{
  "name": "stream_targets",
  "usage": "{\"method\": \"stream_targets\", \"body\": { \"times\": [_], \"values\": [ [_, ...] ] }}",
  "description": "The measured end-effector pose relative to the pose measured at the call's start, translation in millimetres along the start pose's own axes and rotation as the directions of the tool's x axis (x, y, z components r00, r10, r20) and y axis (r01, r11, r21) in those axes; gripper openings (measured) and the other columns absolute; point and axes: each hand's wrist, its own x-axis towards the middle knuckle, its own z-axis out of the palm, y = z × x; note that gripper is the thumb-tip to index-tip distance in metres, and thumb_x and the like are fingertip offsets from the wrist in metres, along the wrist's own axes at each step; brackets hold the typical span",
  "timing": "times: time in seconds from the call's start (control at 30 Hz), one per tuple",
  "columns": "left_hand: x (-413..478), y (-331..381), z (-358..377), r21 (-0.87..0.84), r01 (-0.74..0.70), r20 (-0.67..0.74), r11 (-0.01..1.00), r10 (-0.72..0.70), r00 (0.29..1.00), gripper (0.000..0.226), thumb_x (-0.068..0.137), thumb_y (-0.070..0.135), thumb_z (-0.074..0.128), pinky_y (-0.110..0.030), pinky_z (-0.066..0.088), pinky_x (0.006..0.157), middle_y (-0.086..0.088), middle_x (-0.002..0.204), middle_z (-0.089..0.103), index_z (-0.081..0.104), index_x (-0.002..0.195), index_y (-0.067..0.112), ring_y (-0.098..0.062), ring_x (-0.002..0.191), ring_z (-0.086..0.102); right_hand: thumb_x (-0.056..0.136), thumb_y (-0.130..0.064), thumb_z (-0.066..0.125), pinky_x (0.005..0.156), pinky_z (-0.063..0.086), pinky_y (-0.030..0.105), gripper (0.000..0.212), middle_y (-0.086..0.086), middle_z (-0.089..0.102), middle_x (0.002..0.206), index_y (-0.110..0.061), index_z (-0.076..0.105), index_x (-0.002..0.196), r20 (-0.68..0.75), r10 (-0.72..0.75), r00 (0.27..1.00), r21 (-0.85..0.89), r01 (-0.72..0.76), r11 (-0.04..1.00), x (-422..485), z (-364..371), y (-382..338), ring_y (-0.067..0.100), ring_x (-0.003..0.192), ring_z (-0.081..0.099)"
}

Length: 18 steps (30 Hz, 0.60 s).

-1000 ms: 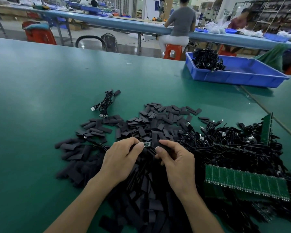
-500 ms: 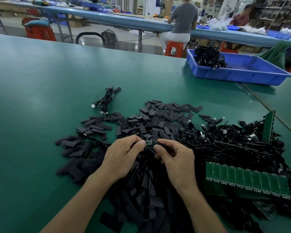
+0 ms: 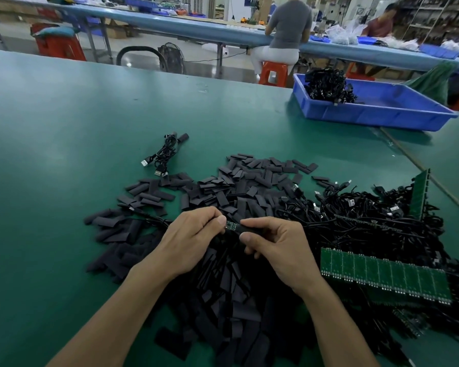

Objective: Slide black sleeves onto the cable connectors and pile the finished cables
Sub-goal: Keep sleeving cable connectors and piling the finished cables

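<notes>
At frame centre I see the left hand (image 3: 191,242) pinching the small green circuit-board connector (image 3: 231,225), the right hand (image 3: 278,247) pinching a flat black rubbery sleeve (image 3: 247,229) touching it.

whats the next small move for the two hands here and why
Probably push the black sleeve in the right hand leftward over the connector board pinched by the left hand: the green board shows bare between the thumbs, so the sleeve is not yet on.
</notes>
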Motion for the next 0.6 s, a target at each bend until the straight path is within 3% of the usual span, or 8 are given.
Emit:
{"method": "stream_targets", "body": {
  "times": [0.23, 0.3, 0.43, 0.6],
  "values": [
    [0.4, 8.6, -2.0, -0.013, -0.044, -0.042, 0.999, 0.043, 0.998, 0.031, 0.099, 0.042, 0.039, -0.049, 0.042, 0.068, -0.004, 0.069, 0.052, 0.049, 0.072, 0.030, -0.020, 0.065, 0.048, 0.078, -0.013, 0.079, 0.055, 0.052, 0.019, 0.021, 0.005, 0.071, 0.065, -0.017, 0.075, 0.098, -0.009, -0.014, 1.000, 0.135, 0.015, 0.991, -0.6, 1.3, -6.1, 0.011, 0.058, 0.066],
    [-1.1, 8.2, -2.5, 0.054, -0.061, -0.055, 0.997, 0.064, 0.996, 0.030, 0.100, 0.041, 0.038, -0.047, 0.041, 0.065, -0.003, 0.068, 0.052, 0.047, 0.074, 0.030, -0.018, 0.063, 0.048, 0.074, -0.018, 0.080, 0.055, 0.052, 0.019, 0.024, 0.006, 0.072, 0.066, -0.017, 0.075, 0.098, 0.008, -0.003, 1.000, 0.141, 0.002, 0.990, -1.8, 1.2, -6.9, 0.012, 0.058, 0.067],
    [-1.9, 6.4, -2.4, 0.218, -0.109, -0.054, 0.970, 0.123, 0.991, 0.028, 0.105, 0.032, 0.040, -0.032, 0.031, 0.067, 0.007, 0.068, 0.052, 0.046, 0.077, 0.029, -0.011, 0.068, 0.049, 0.081, -0.006, 0.079, 0.055, 0.052, 0.019, 0.021, 0.006, 0.072, 0.066, -0.017, 0.074, 0.098, -0.038, -0.026, 0.999, 0.055, 0.028, 0.998, -0.7, 2.6, -4.5, 0.012, 0.058, 0.066],
    [-1.8, 9.8, 0.7, 0.139, -0.125, -0.080, 0.982, 0.137, 0.987, 0.028, 0.101, 0.034, 0.038, -0.030, 0.028, 0.065, 0.010, 0.064, 0.045, 0.046, 0.076, 0.023, -0.008, 0.062, 0.044, 0.083, -0.006, 0.077, 0.056, 0.052, 0.017, 0.019, 0.004, 0.073, 0.067, -0.019, 0.074, 0.096, -0.070, -0.067, 0.995, 0.068, 0.071, 0.995, -3.0, 2.1, -5.6, 0.008, 0.057, 0.066]
  ]
}}
